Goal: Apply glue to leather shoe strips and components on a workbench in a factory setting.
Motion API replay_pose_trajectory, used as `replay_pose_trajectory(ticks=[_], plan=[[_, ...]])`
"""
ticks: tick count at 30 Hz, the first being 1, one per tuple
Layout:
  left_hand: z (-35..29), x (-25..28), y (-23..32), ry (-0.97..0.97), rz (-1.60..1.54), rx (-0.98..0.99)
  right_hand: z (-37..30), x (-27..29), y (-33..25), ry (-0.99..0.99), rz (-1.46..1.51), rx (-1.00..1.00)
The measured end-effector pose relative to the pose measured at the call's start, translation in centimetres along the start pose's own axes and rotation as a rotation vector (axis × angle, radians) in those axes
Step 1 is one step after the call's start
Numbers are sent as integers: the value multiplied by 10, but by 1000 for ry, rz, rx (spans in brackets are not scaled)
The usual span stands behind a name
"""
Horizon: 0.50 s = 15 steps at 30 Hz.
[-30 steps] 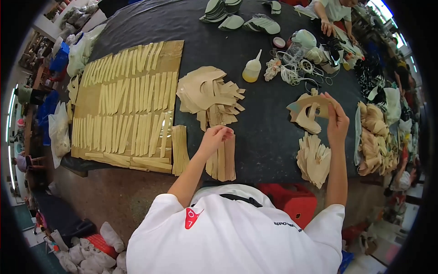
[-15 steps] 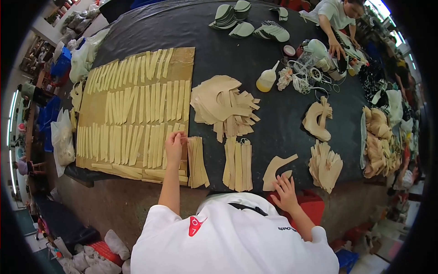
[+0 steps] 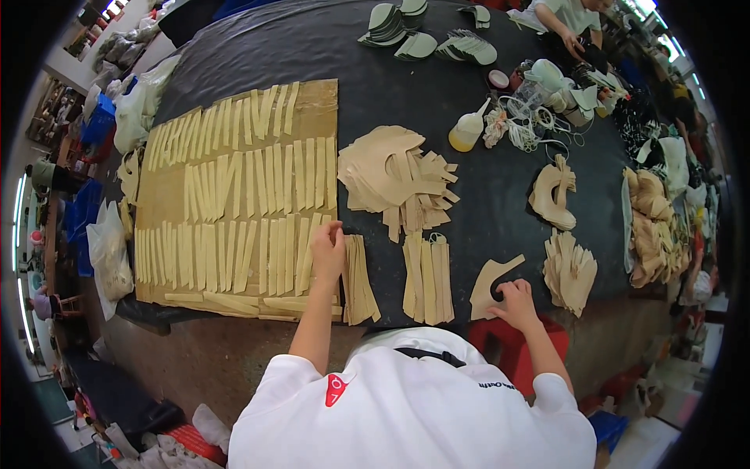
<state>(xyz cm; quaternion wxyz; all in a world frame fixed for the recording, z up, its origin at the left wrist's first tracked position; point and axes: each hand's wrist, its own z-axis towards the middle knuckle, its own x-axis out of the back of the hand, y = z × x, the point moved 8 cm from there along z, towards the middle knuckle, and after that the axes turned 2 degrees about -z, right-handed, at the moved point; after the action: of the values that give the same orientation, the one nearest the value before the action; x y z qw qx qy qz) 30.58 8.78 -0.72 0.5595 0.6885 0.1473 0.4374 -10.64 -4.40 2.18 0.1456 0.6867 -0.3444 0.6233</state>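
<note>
Lower right, a curved piece (image 3: pixel 486 285) slants up-right, left of my right hand (image 3: pixel 518 305); its grip, like my left hand's (image 3: pixel 328 248), I can't tell.

I see this from my own head, through the left of two fisheye cameras worn side by side, facing steeply down and forward. My white short-sleeved cloth shirt (image 3: pixel 414 406) lies closest, filling the lower middle. Past it spreads the broad table covered in black sheeting (image 3: pixel 500 215), its edges bowed by the lens. My left hand (image 3: pixel 327 244) and right hand (image 3: pixel 516 305) sit inside the middle, near the camera. The wide angle also takes in brown floor (image 3: pixel 234 348) and, farther off at upper right, another person (image 3: pixel 559 27).
</note>
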Motion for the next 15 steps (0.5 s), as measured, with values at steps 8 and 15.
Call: replay_pose_trajectory(ticks=[8, 15], plan=[[26, 33, 0, 147, 319, -19, 2, -1, 54, -44, -200, -116], [-33, 79, -39, 279, 254, 153, 49, 13, -16, 251, 146, -83]])
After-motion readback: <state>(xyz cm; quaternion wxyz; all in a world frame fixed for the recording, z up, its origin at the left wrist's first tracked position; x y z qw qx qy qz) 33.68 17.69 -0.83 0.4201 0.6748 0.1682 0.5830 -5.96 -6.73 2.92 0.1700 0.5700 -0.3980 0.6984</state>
